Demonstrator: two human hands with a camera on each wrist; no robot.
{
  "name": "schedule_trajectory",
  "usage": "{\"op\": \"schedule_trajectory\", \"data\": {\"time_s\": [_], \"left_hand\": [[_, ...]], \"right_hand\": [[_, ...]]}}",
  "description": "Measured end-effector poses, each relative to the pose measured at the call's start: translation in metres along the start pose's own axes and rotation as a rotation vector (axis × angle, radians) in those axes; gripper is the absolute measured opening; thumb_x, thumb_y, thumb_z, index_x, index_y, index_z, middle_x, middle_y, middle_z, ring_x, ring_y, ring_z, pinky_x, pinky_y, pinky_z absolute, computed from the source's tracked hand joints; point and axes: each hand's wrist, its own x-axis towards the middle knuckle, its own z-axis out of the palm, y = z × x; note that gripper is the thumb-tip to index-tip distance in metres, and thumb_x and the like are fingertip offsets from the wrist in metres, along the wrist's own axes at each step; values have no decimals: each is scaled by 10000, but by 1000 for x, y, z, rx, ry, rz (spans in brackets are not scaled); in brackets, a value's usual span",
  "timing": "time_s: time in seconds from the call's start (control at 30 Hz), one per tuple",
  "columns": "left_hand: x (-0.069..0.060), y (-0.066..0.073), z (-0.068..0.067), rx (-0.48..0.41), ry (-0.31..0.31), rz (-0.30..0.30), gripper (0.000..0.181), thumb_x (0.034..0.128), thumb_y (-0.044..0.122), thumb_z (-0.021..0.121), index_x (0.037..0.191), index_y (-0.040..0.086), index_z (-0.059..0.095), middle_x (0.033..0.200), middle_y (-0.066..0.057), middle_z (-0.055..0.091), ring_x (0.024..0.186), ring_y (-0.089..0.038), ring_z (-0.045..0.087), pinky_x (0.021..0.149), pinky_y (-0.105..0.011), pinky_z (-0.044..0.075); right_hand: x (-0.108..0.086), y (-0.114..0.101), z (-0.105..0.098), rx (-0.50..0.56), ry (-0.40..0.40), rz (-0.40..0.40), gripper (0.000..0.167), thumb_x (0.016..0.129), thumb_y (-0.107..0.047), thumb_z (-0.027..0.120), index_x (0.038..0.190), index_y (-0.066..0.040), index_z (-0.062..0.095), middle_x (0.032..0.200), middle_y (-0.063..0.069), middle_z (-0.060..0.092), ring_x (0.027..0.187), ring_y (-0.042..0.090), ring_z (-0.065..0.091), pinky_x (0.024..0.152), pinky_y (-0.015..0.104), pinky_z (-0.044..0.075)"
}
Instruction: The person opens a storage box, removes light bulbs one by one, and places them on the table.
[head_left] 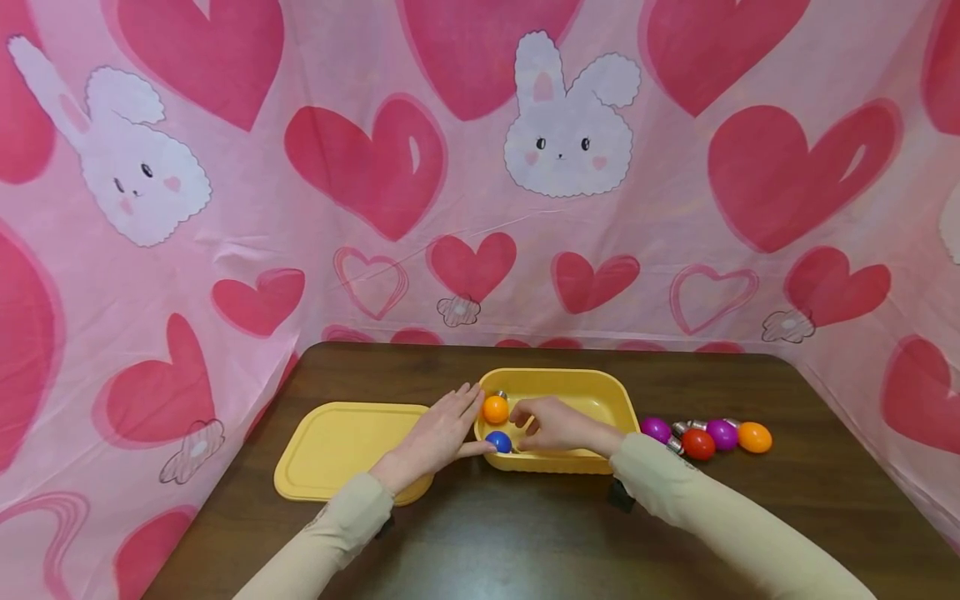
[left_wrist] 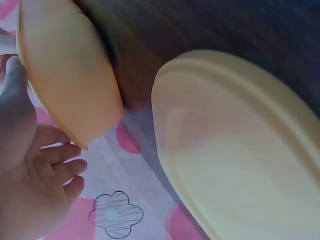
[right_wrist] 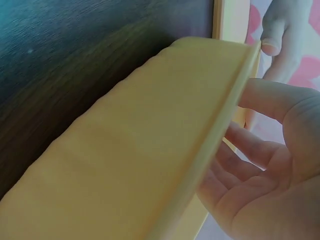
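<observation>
A yellow rectangular container point(head_left: 573, 382) stands mid-table with an orange light bulb point(head_left: 496, 410) and a blue light bulb point(head_left: 499, 442) at its left end. My left hand point(head_left: 442, 429) is at that end, fingers straight along the rim and thumb beside the blue bulb. In the left wrist view, its fingers touch the container's edge point(left_wrist: 75, 75). Over the front rim reaches my right hand point(head_left: 558, 425), its fingers loosely bent inside the container. A gap separates it from the blue bulb. Nothing shows between its fingers in the right wrist view, though the container wall point(right_wrist: 125, 135) partly hides the fingertips.
Left of the container lies a flat yellow lid point(head_left: 337, 450), partly under my left forearm. To the right, several bulbs lie grouped on the dark wooden table point(head_left: 480, 533), among them a red bulb point(head_left: 698, 444) and an orange one point(head_left: 754, 437). A pink heart-patterned cloth point(head_left: 480, 208) hangs behind.
</observation>
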Motion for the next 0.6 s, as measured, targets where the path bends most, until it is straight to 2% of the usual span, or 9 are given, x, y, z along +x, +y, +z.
{"op": "schedule_trajectory", "data": {"time_s": [0.3, 0.6], "left_hand": [[0, -3, -3, 15, -4, 30, 843, 915, 607, 569, 1487, 6, 418, 1558, -157, 427, 1457, -328, 400, 1199, -441, 352], [1, -3, 0, 25, 16, 39, 843, 903, 597, 597, 1465, -12, 447, 1540, -165, 451, 1441, -331, 424, 1193, -435, 366]], "right_hand": [[14, -6, 12, -45, -29, -22, 312, 824, -97, 783, 1096, 5, 669, 1060, 142, 715, 930, 263, 686, 851, 363, 615], [21, -9, 15, -49, -59, 0, 296, 842, -125, 782, 1094, -14, 671, 1030, 97, 716, 926, 219, 665, 876, 365, 608]]}}
